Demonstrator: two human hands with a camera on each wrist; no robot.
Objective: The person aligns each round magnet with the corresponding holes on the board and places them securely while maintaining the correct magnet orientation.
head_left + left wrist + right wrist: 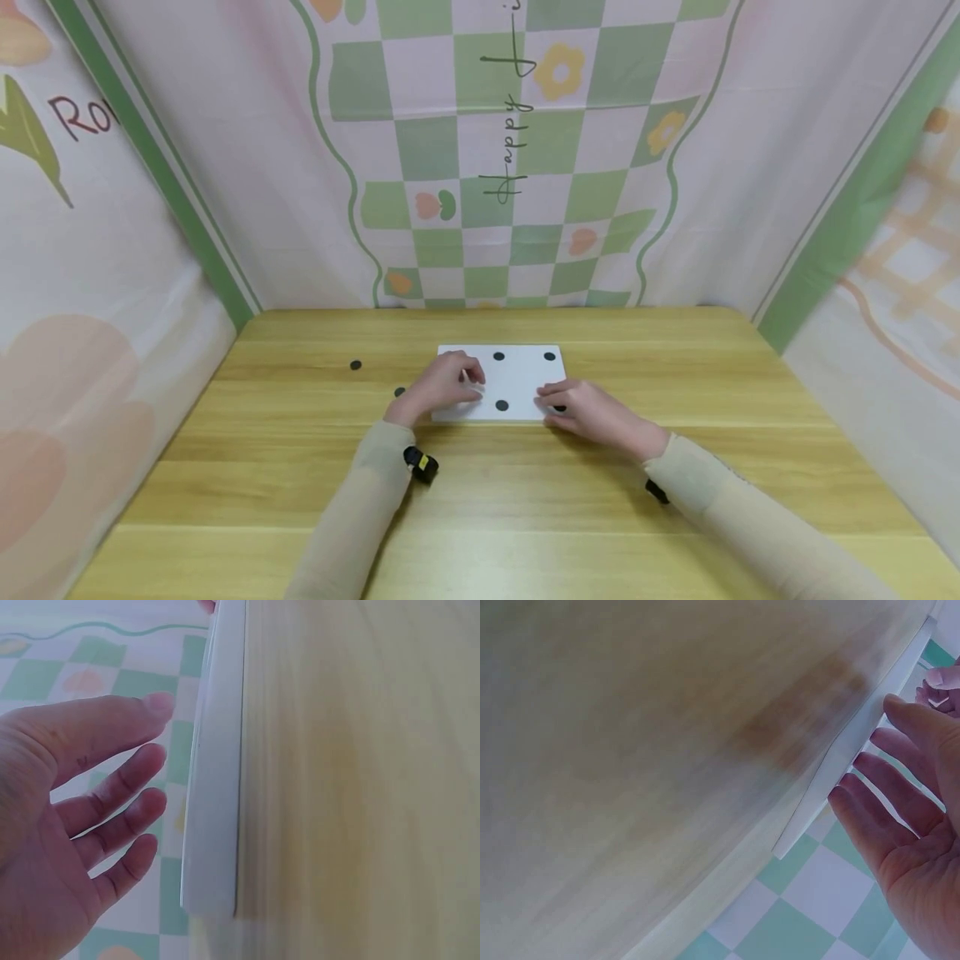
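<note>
A flat white rectangular board (525, 379) lies on the wooden table, with several black round discs on it. Over its left part hovers my left hand (448, 382), fingers loosely bent and nothing between them; the left wrist view shows the same hand (82, 787) just above the board's front edge (214, 765). At the board's right end is my right hand (596, 412), its fingertips close over the surface and partly covering a front right disc (560, 408). In the right wrist view its fingers (900, 780) are relaxed and hold nothing.
Two more black discs lie on the table left of the board: one farther out (356, 365), the other (400, 392) beside my left wrist. Printed fabric curtains (480, 167) stand behind the table (480, 533) and along both sides. Each wrist wears a black strap.
</note>
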